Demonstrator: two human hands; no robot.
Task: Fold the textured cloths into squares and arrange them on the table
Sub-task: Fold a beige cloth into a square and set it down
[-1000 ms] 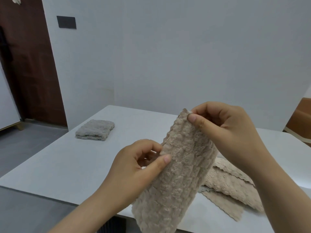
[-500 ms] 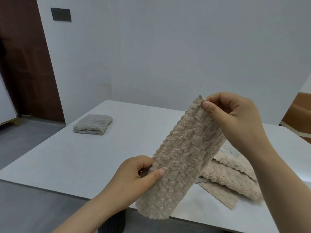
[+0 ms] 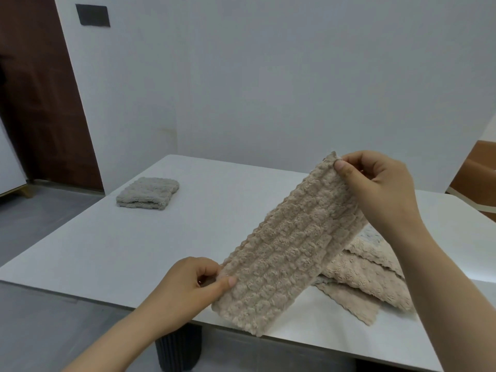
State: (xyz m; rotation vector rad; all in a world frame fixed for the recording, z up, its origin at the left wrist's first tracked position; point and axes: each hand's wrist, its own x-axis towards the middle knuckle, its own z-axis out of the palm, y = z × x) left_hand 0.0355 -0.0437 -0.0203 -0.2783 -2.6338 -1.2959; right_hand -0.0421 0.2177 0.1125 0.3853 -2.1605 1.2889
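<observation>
A beige textured cloth (image 3: 287, 248), folded into a long strip, is held slanted in the air above the white table (image 3: 128, 242). My left hand (image 3: 190, 288) pinches its lower left edge between thumb and fingers. My right hand (image 3: 375, 186) pinches its upper end. A grey cloth (image 3: 147, 193) folded into a square lies at the table's far left. Behind the held strip, a loose pile of beige cloths (image 3: 365, 280) lies on the table at the right, partly hidden.
The table's near edge runs under my left hand, with a dark ribbed table leg (image 3: 178, 350) below. A brown door (image 3: 40, 103) stands at the far left, a brown chair (image 3: 477, 178) at the right edge.
My hands have drawn apart along the strip. The left hand slid down toward its lower end and the right kept the top end, so the cloth hangs stretched out longer.
</observation>
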